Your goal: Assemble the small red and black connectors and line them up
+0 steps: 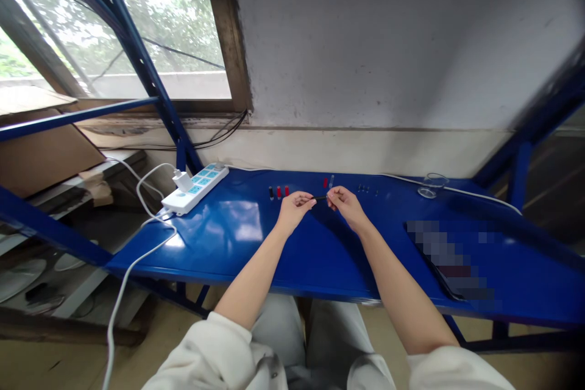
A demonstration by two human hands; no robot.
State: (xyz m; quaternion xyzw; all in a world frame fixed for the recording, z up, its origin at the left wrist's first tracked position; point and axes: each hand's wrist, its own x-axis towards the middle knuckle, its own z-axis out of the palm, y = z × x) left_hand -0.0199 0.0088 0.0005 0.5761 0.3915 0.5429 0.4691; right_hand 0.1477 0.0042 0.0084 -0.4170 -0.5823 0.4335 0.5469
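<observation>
A thin black rod (pixel 320 197) lies level between my two hands above the blue table. My left hand (pixel 295 208) pinches its left end with thumb and fingers. At the other end, my right hand (pixel 343 204) grips it the same way, and the fingertips hide that tip. Just left of my hands stand a small black cylinder (pixel 271 193) and two red cylinders (pixel 278 192). Behind my right fingers are another red cylinder (pixel 325 183) and a clear tube (pixel 331 181). Several tiny pieces (pixel 363 188) sit to the right, too small to name.
A white power strip (pixel 196 189) with a plugged-in adapter stands at the table's left end, its cable hanging over the edge. A flat dark item (pixel 439 262), partly blurred, lies at right. Coiled clear cable (pixel 429 186) rests near the wall. Blue frame posts (pixel 518 177) flank the table (pixel 219 256).
</observation>
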